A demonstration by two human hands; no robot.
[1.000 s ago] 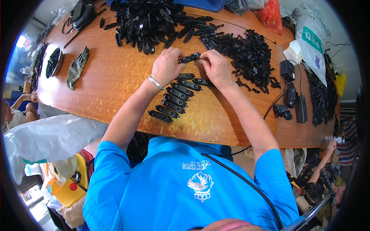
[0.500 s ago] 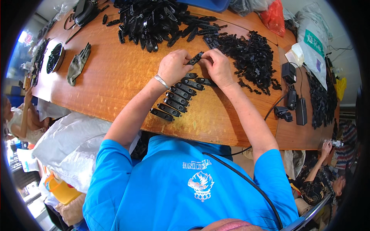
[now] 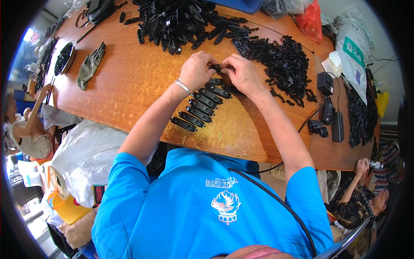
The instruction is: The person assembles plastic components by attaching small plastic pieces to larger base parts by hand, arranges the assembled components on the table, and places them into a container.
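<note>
My left hand [image 3: 197,72] and my right hand [image 3: 242,75] meet above the wooden table, pinching a small dark piece between their fingertips. It is a black elongated plastic part [image 3: 214,67], largely covered by the fingers. Below them, a slanting row of similar black plastic parts [image 3: 201,113], each with round holes, lies on the tabletop [image 3: 142,86]. One more dark part sits under my right hand, half hidden by it. Whether my right fingers also hold a second, smaller piece cannot be made out.
A big heap of black parts [image 3: 170,21] lies at the far side; a pile of smaller black pieces [image 3: 289,64] is to the right. A grey glove [image 3: 90,67] and a bowl [image 3: 70,64] are at left, power adapters [image 3: 337,125] at right. Other people sit at both sides.
The held part has turned and dropped slightly, and is now more covered by my fingers. My hands have come closer together. The person at left has moved an arm.
</note>
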